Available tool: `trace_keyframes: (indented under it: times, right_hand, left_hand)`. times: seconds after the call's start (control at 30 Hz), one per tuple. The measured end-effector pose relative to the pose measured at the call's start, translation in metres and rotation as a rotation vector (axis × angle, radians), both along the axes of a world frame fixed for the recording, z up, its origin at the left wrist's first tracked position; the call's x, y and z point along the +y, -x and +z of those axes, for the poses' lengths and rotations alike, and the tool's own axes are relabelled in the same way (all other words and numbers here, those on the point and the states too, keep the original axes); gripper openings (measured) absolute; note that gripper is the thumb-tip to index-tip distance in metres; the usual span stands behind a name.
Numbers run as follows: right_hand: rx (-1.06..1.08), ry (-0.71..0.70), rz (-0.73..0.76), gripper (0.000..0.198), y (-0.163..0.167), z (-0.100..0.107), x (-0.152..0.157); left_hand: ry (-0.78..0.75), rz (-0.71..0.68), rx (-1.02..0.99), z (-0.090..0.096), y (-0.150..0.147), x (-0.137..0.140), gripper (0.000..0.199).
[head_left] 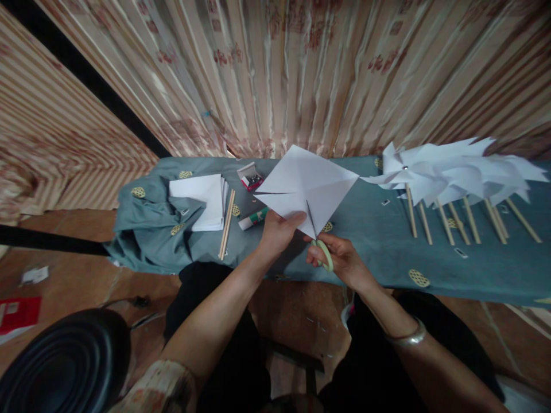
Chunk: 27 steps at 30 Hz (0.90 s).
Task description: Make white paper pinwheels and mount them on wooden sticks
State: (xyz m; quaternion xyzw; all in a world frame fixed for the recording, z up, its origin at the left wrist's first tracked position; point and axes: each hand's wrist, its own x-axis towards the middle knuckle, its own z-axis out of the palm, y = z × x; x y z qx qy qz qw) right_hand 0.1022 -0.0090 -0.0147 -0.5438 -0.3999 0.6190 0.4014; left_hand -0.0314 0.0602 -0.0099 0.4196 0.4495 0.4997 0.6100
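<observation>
My left hand [279, 230] pinches the lower left edge of a white square paper sheet [297, 172], thumb on top. The sheet is turned so a corner points at me, and a slit runs in from its left corner. In my right hand [340, 255] is a pair of scissors [326, 256] with pale green handles, fingers through the loops. Their blades are at the sheet's near corner, where a dark cut line runs toward its middle. Most of the blades is hidden by the paper.
A blue-green cloth [365, 252] covers the narrow table. To the left lie stacked white paper [202, 195], wooden sticks [227, 223], a glue stick [253, 219] and a small open box [250, 176]. Several paper pinwheels [451, 172] on sticks lie right. A curtain [301, 74] hangs behind.
</observation>
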Motion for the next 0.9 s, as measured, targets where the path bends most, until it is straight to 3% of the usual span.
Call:
trace_keyframes:
  times: [0.9]
  right_hand:
    - [-0.023,-0.034,-0.003,0.047,0.0004,-0.005,0.0004]
  left_hand:
    - [-0.023,-0.099,0.025,-0.0005,0.0002,-0.0041,0.013]
